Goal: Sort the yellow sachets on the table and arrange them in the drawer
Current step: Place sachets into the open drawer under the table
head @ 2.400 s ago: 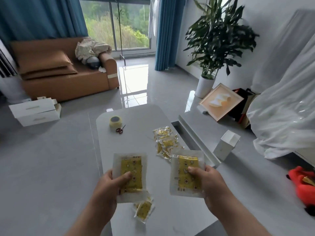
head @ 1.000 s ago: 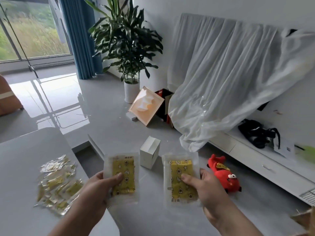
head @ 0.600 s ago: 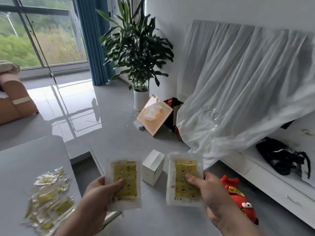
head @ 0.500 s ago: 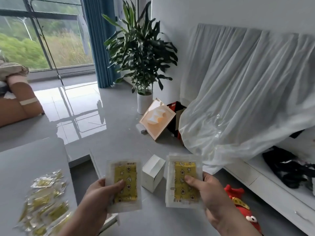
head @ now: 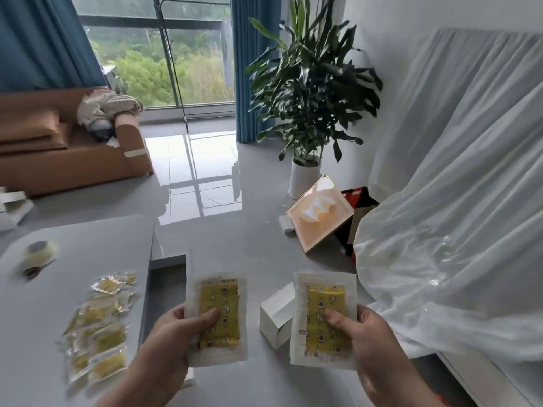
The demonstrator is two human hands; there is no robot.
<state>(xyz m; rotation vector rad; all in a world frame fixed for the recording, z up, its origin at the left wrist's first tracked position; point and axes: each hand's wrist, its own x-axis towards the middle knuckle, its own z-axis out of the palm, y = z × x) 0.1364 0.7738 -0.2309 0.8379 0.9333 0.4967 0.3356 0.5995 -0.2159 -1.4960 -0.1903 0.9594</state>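
— Since half a second ago the view has swung back left: the brown sofa (head: 67, 145) and the tape roll (head: 39, 250) on the table (head: 26, 318) are in sight again, and the red toy by the cabinet has dropped out. Both hands hold their sachets just as before

— What's the room like?

— Grey glossy floor (head: 235, 242), blue curtains (head: 44, 39) at a big window, a tall potted plant (head: 308, 83) against the white wall. A white plastic sheet (head: 455, 201) is draped over furniture on the right. A framed picture (head: 320, 212) leans near the pot, and a small white box (head: 277, 315) stands on the floor between the two hands

— Any writing you can read?

— Small print sits along the edges of the packs, too blurred to read

— And the sachets?

— The left hand (head: 173, 333) grips one yellow sachet (head: 219, 315), thumb pressed on its face; the right hand (head: 361, 333) grips another sachet (head: 323, 318) the same way. Each is a clear pouch with a white border around a yellow insert printed with small figures. Both are held upright above the floor, apart, right of the table. A loose pile of sachets (head: 97, 327) lies on the table's near right part
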